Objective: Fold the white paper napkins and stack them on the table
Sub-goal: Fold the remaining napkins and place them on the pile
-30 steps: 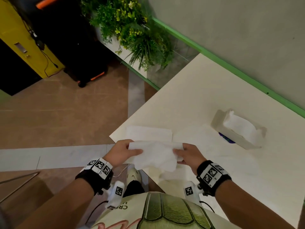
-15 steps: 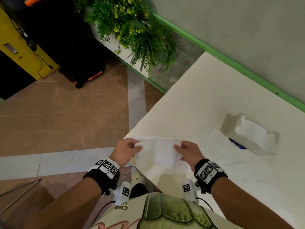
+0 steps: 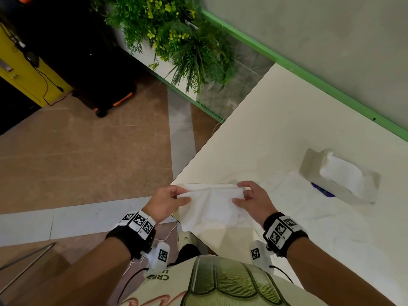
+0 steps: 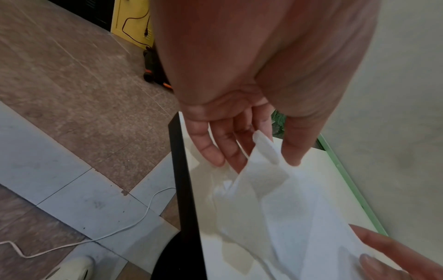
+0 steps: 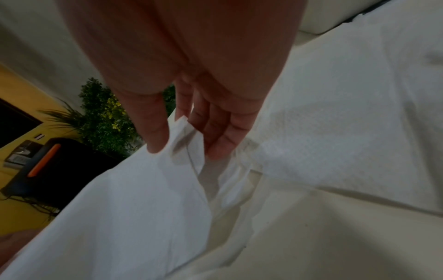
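Observation:
A white paper napkin (image 3: 212, 209) is stretched between my two hands over the near corner of the white table (image 3: 287, 129). My left hand (image 3: 183, 195) pinches its upper left corner between thumb and fingers (image 4: 261, 151). My right hand (image 3: 241, 193) pinches the upper right corner the same way (image 5: 185, 144). The sheet (image 5: 134, 199) droops toward me, and its lower edge hangs slightly past the table edge. A thin white strip along its far edge may be another napkin underneath; I cannot tell.
An open tissue pack (image 3: 340, 180) with a sheet sticking up sits to the right. A flat textured napkin (image 5: 335, 113) lies on the table between it and my right hand. Beyond the table's left edge are floor tiles, a planter (image 3: 176, 40) and a black case.
Both hands carried the napkin forward from in front of the table edge to over the table corner. They now hold it wider apart and lower.

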`<state>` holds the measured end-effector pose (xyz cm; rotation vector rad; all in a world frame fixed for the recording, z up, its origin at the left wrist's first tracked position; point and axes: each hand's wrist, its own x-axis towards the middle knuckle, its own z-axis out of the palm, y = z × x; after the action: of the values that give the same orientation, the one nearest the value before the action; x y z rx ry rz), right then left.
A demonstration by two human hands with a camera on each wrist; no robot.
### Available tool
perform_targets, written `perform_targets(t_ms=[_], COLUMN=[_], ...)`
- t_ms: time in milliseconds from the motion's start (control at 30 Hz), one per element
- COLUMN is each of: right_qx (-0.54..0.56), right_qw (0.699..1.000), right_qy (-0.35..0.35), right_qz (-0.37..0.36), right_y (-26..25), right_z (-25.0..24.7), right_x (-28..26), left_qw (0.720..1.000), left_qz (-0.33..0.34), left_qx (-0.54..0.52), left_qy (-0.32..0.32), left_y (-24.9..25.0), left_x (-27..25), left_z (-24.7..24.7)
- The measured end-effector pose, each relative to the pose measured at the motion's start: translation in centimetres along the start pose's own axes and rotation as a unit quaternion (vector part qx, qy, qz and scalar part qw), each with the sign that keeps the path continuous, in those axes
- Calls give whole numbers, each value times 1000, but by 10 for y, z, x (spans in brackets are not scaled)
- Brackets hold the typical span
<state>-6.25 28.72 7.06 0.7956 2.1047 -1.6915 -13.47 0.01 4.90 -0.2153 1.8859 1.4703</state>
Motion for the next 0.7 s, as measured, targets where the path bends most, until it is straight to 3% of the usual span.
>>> perform_targets(t_ms=[200, 433, 567, 700], right_qx=[-85, -110, -96, -36], right_qw=[994, 985, 986, 995], right_qy=[5, 19, 27, 40], right_qz=[-74, -133, -133, -85], right_y=[-3, -7, -6, -4], right_z=[4, 1, -2, -4], right_x=[-1, -6, -9, -10], left_qw=[998, 998, 997, 997], left_qz=[38, 52, 62, 59], left_qx=[-5, -17, -15, 3], left_qy=[49, 44, 41, 39], left_y=[-3, -4, -3, 1], left_x=[4, 2, -2, -5], left_z=[-5, -10, -4, 2])
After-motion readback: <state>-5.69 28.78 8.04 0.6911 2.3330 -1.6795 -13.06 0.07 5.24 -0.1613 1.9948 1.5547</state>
